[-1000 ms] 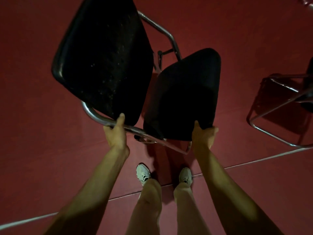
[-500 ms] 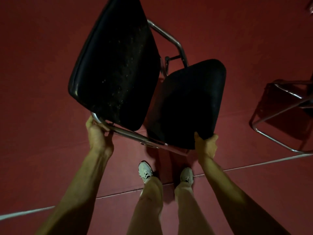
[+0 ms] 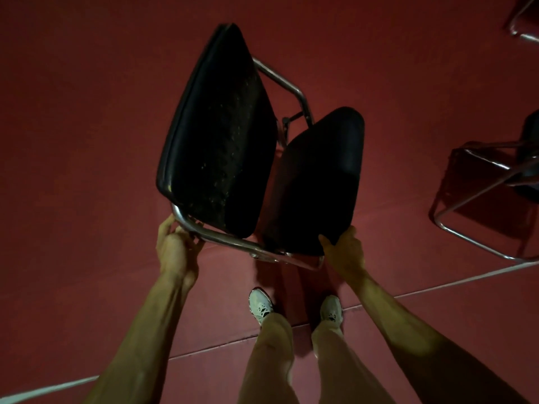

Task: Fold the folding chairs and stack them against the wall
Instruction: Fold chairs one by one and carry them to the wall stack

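From the head camera, the folding chair (image 3: pixel 221 153) fills the middle of the view and reaches toward 12 o'clock, tilted, with both my hands on its near end. Its two pads stand at an angle like a half-shut book. The left pad (image 3: pixel 204 170) is a broad, rounded slab of glossy black vinyl, speckled with pale flecks and piped along its edge. The right pad (image 3: pixel 320 182) is matte black, smooth and narrower. A chrome tube frame (image 3: pixel 230 242) runs under both pads, bends up round the left pad's near corner and shows again as a bent bar at 1 o'clock of the chair.

My left hand (image 3: pixel 175 246), at 7 o'clock of the chair, grips the curved corner of the tube, fingers wrapped up round it. My right hand (image 3: pixel 345 252), at 5 o'clock, pinches the lower corner of the right pad, thumb lying on its face and fingers behind.

Whether any part of the chair touches the floor I cannot tell.

The floor (image 3: pixel 87 141) is dull, flat red, crossed by a thin white painted line (image 3: pixel 437 284) from 8 to 3 o'clock. My white laced shoes (image 3: pixel 260 306) and pale trousers (image 3: pixel 271 360) stand at 6 o'clock. A second chair (image 3: pixel 481 199), open on its chrome tubes, stands well apart at 3 o'clock.
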Demonstrator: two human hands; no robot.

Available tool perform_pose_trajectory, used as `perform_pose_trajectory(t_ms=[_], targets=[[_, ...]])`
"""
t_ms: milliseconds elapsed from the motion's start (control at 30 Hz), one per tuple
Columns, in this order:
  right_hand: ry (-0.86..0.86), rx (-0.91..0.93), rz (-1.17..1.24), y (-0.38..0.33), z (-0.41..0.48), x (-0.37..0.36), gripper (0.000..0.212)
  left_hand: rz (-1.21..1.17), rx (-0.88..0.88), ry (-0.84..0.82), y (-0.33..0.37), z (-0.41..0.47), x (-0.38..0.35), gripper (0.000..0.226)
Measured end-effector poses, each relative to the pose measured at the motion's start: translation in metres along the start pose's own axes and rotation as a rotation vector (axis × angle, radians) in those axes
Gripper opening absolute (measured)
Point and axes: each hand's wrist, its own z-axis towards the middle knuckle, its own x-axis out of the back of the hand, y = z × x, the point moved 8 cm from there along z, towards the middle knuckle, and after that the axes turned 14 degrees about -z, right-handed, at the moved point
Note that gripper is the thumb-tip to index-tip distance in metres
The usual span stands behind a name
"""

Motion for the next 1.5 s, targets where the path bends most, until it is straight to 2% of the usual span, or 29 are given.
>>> perform_pose_trajectory(t_ms=[67, 233, 333, 433, 567, 667, 767, 833, 1000, 1233, 1367, 1433, 1500], targets=[[-0.006, 0.012, -0.001, -0.007, -0.003, -0.001, 0.063, 0.014, -0.008, 0.024, 0.007, -0.005, -0.001, 0.061], [-0.016, 0.049, -0.004, -0.017, -0.002, -0.001, 0.066, 0.048, -0.014, 0.038, 0.015, -0.015, -0.007, 0.052], [-0.017, 0.031, -0.013, -0.008, 0.005, 0.009, 0.062, 0.098, -0.013, -0.001, 0.014, -0.016, -0.010, 0.049], [0.001, 0.013, -0.017, 0.007, 0.012, 0.019, 0.059, 0.228, -0.028, -0.061, 0.023, -0.009, -0.017, 0.037], [0.014, -0.013, -0.081, 0.017, 0.021, 0.029, 0.076, 0.230, 0.123, -0.148, 0.034, 0.016, -0.042, 0.054], [-0.010, -0.005, -0.080, 0.016, 0.025, 0.029, 0.075, 0.219, 0.169, -0.240, 0.044, 0.024, -0.084, 0.037], [0.004, -0.018, 0.005, 0.015, 0.026, 0.028, 0.073, 0.177, 0.229, -0.391, 0.044, 0.025, -0.111, 0.055], [-0.009, -0.003, 0.024, 0.010, 0.023, 0.025, 0.071, 0.159, 0.260, -0.419, 0.046, 0.025, -0.110, 0.062], [0.006, 0.046, 0.007, 0.001, 0.019, 0.014, 0.074, 0.207, 0.212, -0.395, 0.051, 0.031, -0.105, 0.054], [-0.100, 0.161, -0.071, -0.053, 0.005, -0.012, 0.078, 0.328, 0.054, -0.258, 0.075, 0.032, -0.097, 0.037], [-0.131, 0.294, -0.121, -0.096, -0.004, -0.031, 0.067, 0.429, -0.057, -0.278, 0.089, 0.020, -0.108, 0.025], [-0.165, 0.327, -0.099, -0.112, -0.006, -0.035, 0.061, 0.500, -0.099, -0.300, 0.095, 0.018, -0.117, 0.027], [-0.189, 0.296, -0.021, -0.117, -0.005, -0.036, 0.070, 0.553, -0.104, -0.343, 0.098, 0.020, -0.126, 0.034]])
